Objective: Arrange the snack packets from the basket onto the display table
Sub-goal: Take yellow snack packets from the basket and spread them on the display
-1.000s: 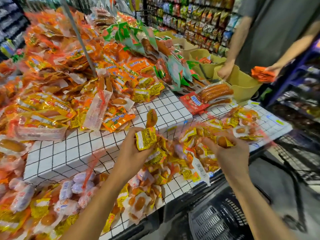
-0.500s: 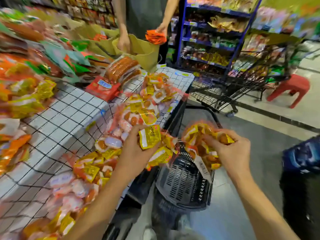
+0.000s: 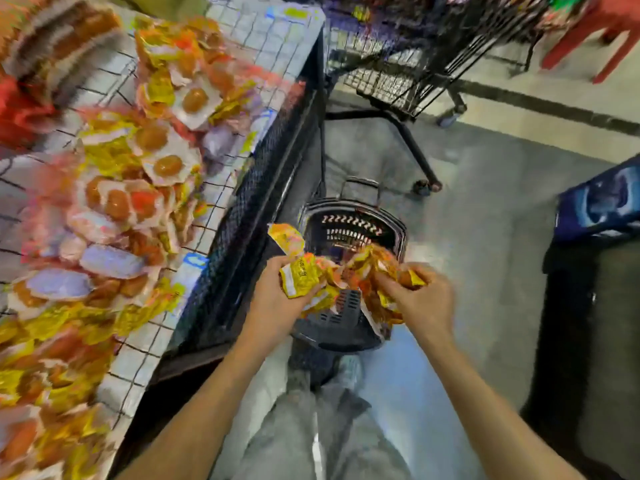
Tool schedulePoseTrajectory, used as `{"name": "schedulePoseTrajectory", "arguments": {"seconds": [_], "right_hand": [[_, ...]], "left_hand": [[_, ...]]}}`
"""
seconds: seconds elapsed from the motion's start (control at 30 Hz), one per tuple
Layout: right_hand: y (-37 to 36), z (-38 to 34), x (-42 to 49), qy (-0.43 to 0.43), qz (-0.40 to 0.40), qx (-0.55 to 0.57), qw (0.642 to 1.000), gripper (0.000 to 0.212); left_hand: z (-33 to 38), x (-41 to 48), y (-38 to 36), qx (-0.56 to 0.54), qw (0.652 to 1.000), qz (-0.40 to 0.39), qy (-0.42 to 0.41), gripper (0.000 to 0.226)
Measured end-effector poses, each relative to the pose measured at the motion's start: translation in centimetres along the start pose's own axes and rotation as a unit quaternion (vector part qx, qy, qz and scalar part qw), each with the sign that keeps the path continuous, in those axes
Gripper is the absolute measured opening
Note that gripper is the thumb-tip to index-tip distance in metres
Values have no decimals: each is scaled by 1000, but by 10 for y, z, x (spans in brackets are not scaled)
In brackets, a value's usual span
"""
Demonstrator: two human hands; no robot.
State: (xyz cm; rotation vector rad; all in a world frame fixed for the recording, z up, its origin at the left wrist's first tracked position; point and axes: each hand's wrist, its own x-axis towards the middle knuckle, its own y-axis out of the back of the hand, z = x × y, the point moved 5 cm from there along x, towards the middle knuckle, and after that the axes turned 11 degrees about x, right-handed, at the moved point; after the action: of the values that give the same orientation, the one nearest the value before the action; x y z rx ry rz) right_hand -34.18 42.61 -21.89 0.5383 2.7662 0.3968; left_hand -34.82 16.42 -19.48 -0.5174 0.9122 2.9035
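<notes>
My left hand grips yellow snack packets, one sticking up above the thumb. My right hand holds another bunch of yellow-orange snack packets. Both bunches hang over a black plastic basket that stands on the floor beside the display table. Its white gridded top, at the left, carries a blurred heap of yellow, orange and pale packets.
A black wire trolley stands beyond the basket, its legs on the grey floor. A red stool is at the top right. A dark blue box sits on a black stand at the right. The table has black mesh sides.
The view has swung from the table top right and down to the floor basket. Both hands, still gripping the packets, have moved off the table to above the basket.
</notes>
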Motion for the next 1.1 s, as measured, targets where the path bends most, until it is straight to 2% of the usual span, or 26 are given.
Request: {"name": "schedulePoseTrajectory", "arguments": {"seconds": [0.17, 0.23, 0.3, 0.4, 0.47, 0.5, 0.63, 0.73, 0.83, 0.9, 0.97, 1.1], "right_hand": [[-48, 98, 29, -38, -42, -24, 998, 25], [-68, 143, 37, -54, -52, -55, 996, 30], [-87, 192, 47, -77, -61, -79, 992, 34], [-113, 265, 59, -105, -73, -105, 986, 34], [-131, 307, 64, -108, -98, -135, 980, 36], [-139, 326, 67, -110, -108, -145, 977, 36], [-168, 392, 76, -123, -138, -183, 965, 36], [-185, 430, 82, -145, -139, -207, 958, 32], [-196, 460, 85, -158, -146, -215, 953, 37], [-199, 465, 83, -153, -165, -225, 948, 30], [-197, 455, 79, -147, -192, -239, 940, 19], [-177, 392, 67, -92, -246, -324, 909, 25]], "left_hand": [[-80, 45, -69, 58, 997, 10, 59, 48], [-106, 60, -96, 61, 996, 23, 53, 40], [-133, 77, -121, 77, 996, 30, 38, 47], [-185, 108, -163, 95, 995, 0, 30, 46], [-227, 120, -190, 119, 992, -21, 41, 29], [-251, 124, -201, 143, 988, -31, 52, 27], [-341, 145, -247, 201, 972, -83, 89, 48], [-375, 157, -272, 250, 958, -106, 87, 52], [-389, 165, -293, 291, 946, -124, 73, 58], [-394, 168, -300, 332, 927, -159, 69, 57], [-391, 168, -297, 386, 902, -188, 50, 49], [-343, 154, -264, 449, 871, -196, 21, 39]]}}
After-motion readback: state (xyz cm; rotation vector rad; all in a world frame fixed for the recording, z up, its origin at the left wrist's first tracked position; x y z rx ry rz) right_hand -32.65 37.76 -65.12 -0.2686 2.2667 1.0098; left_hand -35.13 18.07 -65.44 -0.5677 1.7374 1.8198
